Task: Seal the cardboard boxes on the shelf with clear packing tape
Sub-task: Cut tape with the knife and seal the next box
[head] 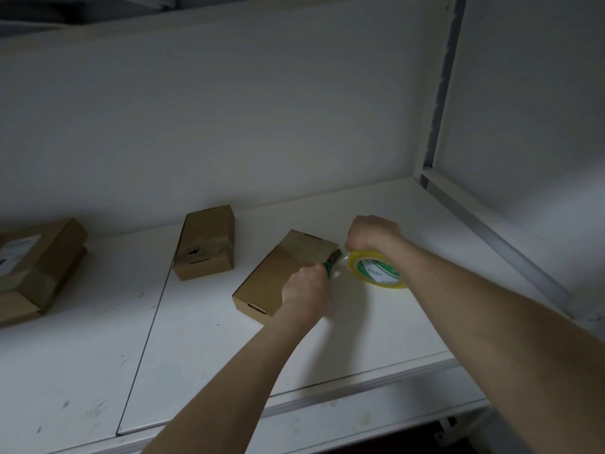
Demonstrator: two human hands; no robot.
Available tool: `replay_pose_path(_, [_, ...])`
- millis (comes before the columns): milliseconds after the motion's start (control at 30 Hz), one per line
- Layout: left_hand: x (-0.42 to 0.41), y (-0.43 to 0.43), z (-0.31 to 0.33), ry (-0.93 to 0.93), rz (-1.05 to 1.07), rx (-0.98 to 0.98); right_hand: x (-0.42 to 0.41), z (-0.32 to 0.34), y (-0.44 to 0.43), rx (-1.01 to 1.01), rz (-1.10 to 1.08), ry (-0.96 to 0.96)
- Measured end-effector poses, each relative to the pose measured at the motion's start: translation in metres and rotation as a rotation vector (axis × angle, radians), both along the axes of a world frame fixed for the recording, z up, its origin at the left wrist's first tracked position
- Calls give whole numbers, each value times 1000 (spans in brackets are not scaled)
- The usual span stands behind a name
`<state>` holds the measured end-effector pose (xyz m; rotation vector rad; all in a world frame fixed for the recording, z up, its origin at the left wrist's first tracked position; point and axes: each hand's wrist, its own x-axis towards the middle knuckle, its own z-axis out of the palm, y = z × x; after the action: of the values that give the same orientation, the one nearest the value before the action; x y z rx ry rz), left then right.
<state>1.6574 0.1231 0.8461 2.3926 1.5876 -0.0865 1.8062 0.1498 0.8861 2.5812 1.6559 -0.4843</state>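
A flat cardboard box (278, 273) lies at an angle on the white shelf (203, 362), with a band of clear tape across its far end. My left hand (306, 288) rests against the box's right edge and grips a green-handled tool (328, 269), probably a cutter or scissors. My right hand (373, 234) holds a yellowish roll of clear packing tape (376, 268) with a green and white core label, just right of the box. A short strip of tape (340, 257) stretches from the roll to the box's far right corner.
A second small box (206, 247) with tape on top sits behind and left. At the far left stand two stacked boxes (36, 267) with a white label. The wall (262, 126) backs the shelf; a metal upright (438, 93) and rail (491, 244) bound the right side.
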Motion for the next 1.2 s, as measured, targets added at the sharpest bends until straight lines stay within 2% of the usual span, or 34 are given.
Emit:
replay_pose_path(433, [-12,-7,-6,-123,60,-7,5,0,-3,31,-33,15])
replay_pose_path(667, [-8,-9,-8,-6,10,73,4,-4,-4,39,-31,9])
replay_pose_path(800, [-3,-7,-6,24,2,48,5,-4,-6,56,-47,22])
replay_pose_path(933, [-2,-11,-8,73,-4,30,13,-5,-11,95,-103,86])
replay_pose_path(1200, [-3,-17,-13,25,-18,68,32,-10,-30,254,-176,291])
